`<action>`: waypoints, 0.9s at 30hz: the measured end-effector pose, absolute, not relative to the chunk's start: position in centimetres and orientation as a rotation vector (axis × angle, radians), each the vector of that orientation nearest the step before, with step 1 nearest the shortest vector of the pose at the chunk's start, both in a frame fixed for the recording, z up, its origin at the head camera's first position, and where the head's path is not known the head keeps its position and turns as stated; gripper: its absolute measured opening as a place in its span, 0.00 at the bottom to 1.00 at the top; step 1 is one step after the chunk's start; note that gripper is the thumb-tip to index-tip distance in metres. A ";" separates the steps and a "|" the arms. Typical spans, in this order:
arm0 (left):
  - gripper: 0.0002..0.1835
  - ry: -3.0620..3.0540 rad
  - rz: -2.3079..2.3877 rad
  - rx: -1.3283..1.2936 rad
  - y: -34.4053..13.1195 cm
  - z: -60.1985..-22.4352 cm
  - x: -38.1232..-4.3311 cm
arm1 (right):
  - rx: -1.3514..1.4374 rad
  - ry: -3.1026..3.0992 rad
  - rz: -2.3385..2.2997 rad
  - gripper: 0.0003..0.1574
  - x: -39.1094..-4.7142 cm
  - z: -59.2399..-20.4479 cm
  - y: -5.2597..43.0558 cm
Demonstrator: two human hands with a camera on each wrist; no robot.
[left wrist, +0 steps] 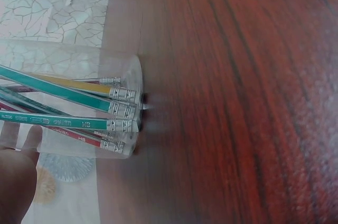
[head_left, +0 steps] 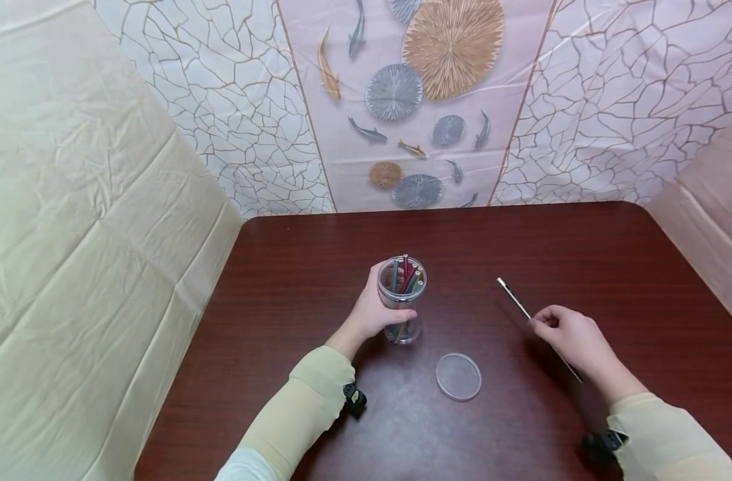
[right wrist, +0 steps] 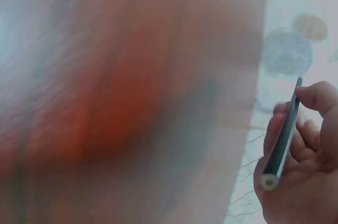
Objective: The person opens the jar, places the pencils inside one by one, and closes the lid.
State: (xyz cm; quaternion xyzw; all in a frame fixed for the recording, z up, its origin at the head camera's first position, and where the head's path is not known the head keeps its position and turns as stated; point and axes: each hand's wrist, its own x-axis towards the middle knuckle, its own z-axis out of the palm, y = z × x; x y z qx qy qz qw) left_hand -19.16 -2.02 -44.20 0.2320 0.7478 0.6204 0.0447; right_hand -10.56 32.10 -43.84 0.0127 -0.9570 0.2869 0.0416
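My left hand (head_left: 373, 310) grips a clear cylindrical jar (head_left: 411, 327) standing upright on the table, fingers and thumb around its side. Several coloured pencils (head_left: 409, 275) lean inside the open jar. Through its wall, the left wrist view shows green, yellow and red pencils with metal-banded ends near the base. To the right, my right hand (head_left: 573, 335) pinches a dark pencil (right wrist: 286, 137) between thumb and fingers, held slanting over the table. A pale blunt end of this pencil faces the right wrist camera. Between the hands lies a round clear lid (head_left: 458, 377).
The dark red wooden table (head_left: 300, 280) has rounded far corners. Behind it hangs a patterned cloth (head_left: 246, 100) with fish and round leaf shapes. Pale fabric (head_left: 89, 267) covers the left side, and more hangs on the right. A small black camera sits on each wrist.
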 end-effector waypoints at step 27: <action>0.48 2.257 1.875 0.711 -2.2 -40.7 -17.4 | 0.271 -2.716 1.535 0.09 -11.2 -36.9 25.3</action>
